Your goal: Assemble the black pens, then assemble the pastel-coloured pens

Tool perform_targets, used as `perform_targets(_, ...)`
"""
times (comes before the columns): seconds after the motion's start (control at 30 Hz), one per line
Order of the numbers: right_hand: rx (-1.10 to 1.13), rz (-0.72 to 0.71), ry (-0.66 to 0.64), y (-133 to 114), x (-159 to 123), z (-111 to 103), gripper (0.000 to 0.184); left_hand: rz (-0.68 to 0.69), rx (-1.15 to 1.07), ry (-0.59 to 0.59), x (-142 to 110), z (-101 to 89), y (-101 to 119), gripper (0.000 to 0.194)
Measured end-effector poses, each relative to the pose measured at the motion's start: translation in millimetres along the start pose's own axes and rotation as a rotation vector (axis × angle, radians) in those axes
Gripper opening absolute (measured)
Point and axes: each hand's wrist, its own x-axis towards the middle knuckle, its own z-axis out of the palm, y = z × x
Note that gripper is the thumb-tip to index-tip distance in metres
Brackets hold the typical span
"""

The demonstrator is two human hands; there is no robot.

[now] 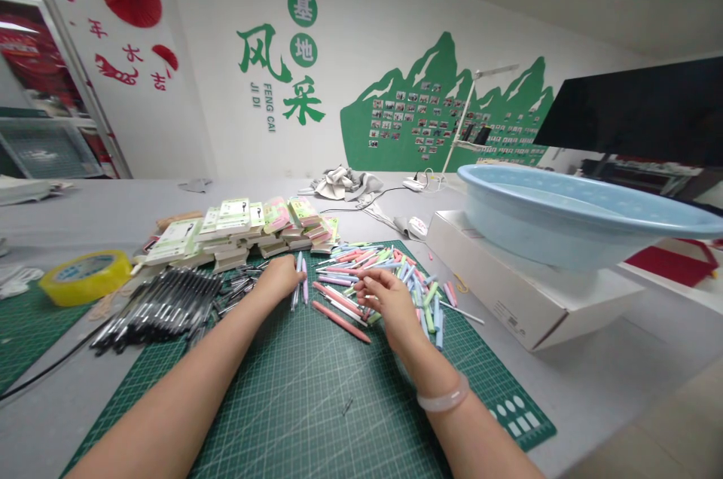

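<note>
My left hand (276, 281) is closed at the left of the mat's middle. Its fingertips grip a slim pastel pen (299, 272), and a lilac one (306, 282) lies right beside it. Over the near side of a heap of pastel pen barrels (410, 276) hovers my right hand (389, 302), fingers bent and apart, with no object clearly in them. Just left of it, a coral pen (341, 321) lies slantwise on the green cutting mat (305, 396). Clear, dark-tipped pen refills (161, 306) are stacked left of my left hand.
Small printed boxes (231, 223) are piled behind the refills. Yellow tape (84, 277) lies far left. On the right, a blue basin (553, 215) rests on a white box (520, 291). Crumpled cloth (344, 184) and a cable lie at the back. A tiny piece (347, 407) sits on the mat.
</note>
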Motion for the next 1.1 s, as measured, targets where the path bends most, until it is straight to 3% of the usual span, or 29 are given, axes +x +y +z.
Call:
perform_targets(0.17,-0.03,-0.004,-0.01,4,3,0,0.02,0.072,-0.037,0.061,-9,-3.3,16,0.017)
perform_targets(0.23,-0.075,-0.027,-0.037,4,3,1,0.02,0.091,-0.088,0.03,-16,-7.6,30,0.014)
perform_targets(0.27,-0.109,-0.05,-0.065,4,2,2,0.02,0.094,-0.138,-0.017,-20,-9.1,38,0.015)
perform_targets(0.37,-0.232,-0.181,-0.239,1,-6,8,0.033,0.004,-0.634,-0.372,-34,-9.1,60,0.022)
perform_targets(0.43,-0.293,-0.228,-0.371,-1,-12,12,0.043,-0.037,-0.835,-0.501,-42,-5.4,69,0.025)
perform_targets(0.5,-0.352,-0.257,-0.433,-2,-16,15,0.046,-0.064,-0.911,-0.547,-48,0.7,73,0.028)
perform_targets(0.63,-0.427,-0.305,-0.404,3,-16,15,0.03,-0.074,-0.923,-0.549,-55,14.3,73,0.036)
perform_targets(0.73,-0.42,-0.301,-0.384,6,-14,14,0.024,-0.052,-0.882,-0.537,-55,15.2,73,0.035)
perform_targets(0.83,-0.363,-0.24,-0.423,6,-14,15,0.041,-0.014,-0.747,-0.488,-43,0.8,66,0.031)
perform_targets(0.87,-0.332,-0.212,-0.427,5,-15,16,0.049,-0.004,-0.644,-0.435,-36,-6.1,61,0.029)
perform_targets(0.9,-0.297,-0.189,-0.41,4,-15,17,0.056,-0.013,-0.491,-0.307,-29,-12.9,55,0.027)
perform_targets(0.97,-0.23,-0.168,-0.323,3,-14,17,0.058,-0.053,-0.027,-0.137,-15,-22.5,41,0.026)
perform_targets(1.1,-0.184,-0.167,-0.16,5,-9,15,0.041,-0.067,0.204,-0.125,0,-13.5,17,0.023)
